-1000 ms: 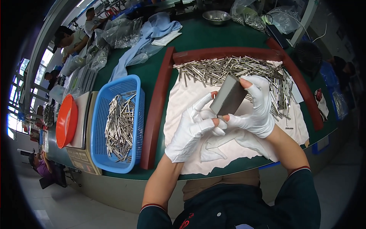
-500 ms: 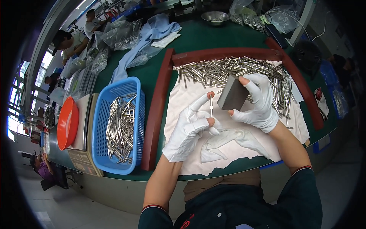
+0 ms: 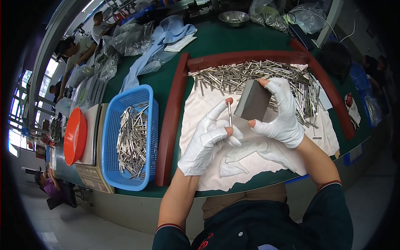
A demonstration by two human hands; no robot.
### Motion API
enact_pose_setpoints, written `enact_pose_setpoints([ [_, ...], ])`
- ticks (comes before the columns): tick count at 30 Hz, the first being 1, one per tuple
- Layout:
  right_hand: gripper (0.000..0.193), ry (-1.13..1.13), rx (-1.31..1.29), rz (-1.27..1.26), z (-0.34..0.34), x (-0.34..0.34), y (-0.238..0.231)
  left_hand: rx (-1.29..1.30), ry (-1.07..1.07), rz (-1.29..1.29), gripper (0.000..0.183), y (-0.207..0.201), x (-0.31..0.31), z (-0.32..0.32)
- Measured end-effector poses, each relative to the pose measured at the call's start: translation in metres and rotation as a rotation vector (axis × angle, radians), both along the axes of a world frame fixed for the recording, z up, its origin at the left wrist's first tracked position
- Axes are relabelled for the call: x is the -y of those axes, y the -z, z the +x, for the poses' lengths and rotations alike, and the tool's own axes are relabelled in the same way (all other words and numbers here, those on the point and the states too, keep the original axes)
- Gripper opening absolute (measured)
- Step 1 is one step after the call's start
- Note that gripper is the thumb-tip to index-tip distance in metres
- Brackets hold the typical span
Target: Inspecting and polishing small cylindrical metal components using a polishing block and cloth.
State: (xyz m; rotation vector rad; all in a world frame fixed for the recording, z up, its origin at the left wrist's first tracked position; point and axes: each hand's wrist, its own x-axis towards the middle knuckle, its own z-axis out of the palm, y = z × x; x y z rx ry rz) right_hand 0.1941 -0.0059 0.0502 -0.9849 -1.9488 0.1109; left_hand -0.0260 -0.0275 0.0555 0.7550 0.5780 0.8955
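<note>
My left hand [image 3: 210, 135], in a white glove with bare fingertips, pinches a slim metal pin [image 3: 230, 114] between index finger and thumb, held nearly upright. My right hand [image 3: 282, 114], gloved the same way, grips a dark grey rectangular block [image 3: 253, 100] by its edges. The block is tilted and close to the pin, with a small gap between them. Beyond the block, a wide pile of metal pins [image 3: 225, 77] lies on a pale pink cloth [image 3: 192, 108]. A crumpled white cloth [image 3: 271, 152] rests just below my hands.
Dark red rails [image 3: 171, 125] border the cloth at left, back and right. Further left stand a blue basket [image 3: 106, 137] of pins, a scale [image 3: 92, 137] and a red bowl [image 3: 75, 135]. A metal bowl [image 3: 234, 24] and plastic bags are at the back; people sit at far left.
The pin in my left hand has turned slightly. The block in my right hand has shifted slightly left and up, its face tilted a little differently. Both grips stay the same.
</note>
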Motion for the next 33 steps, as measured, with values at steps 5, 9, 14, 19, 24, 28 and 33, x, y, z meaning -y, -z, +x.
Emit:
enact_pose_setpoints([
  [5, 0.081, -0.031, 0.033, 0.006, -0.002, 0.0, -0.002, -0.016, 0.017, 0.011, 0.075, 0.002, 0.0, 0.0],
  [9, 0.076, -0.006, 0.019, 0.116, -0.015, 0.002, -0.007, -0.144, 0.017, 0.045, 0.073, 0.006, 0.004, 0.011],
  [14, 0.078, 0.083, -0.226, 0.071, -0.006, -0.005, -0.003, -0.145, -0.002, 0.026, 0.075, 0.0, 0.007, 0.009],
  [19, 0.072, 0.165, -0.286, -0.006, 0.008, -0.011, 0.003, -0.322, -0.229, 0.228, 0.073, 0.001, -0.006, -0.001],
  [24, 0.073, 0.155, -0.283, 0.027, 0.005, -0.012, 0.003, -0.732, -0.444, 0.482, 0.06, 0.016, -0.015, -0.014],
  [28, 0.072, 0.184, -0.267, 0.032, 0.01, -0.01, 0.001, -1.373, -0.487, 0.759, 0.053, 0.019, -0.019, -0.014],
  [33, 0.071, 0.184, -0.323, 0.051, 0.011, -0.011, 0.002, -1.362, -0.505, 0.689, 0.03, 0.025, -0.016, -0.013],
])
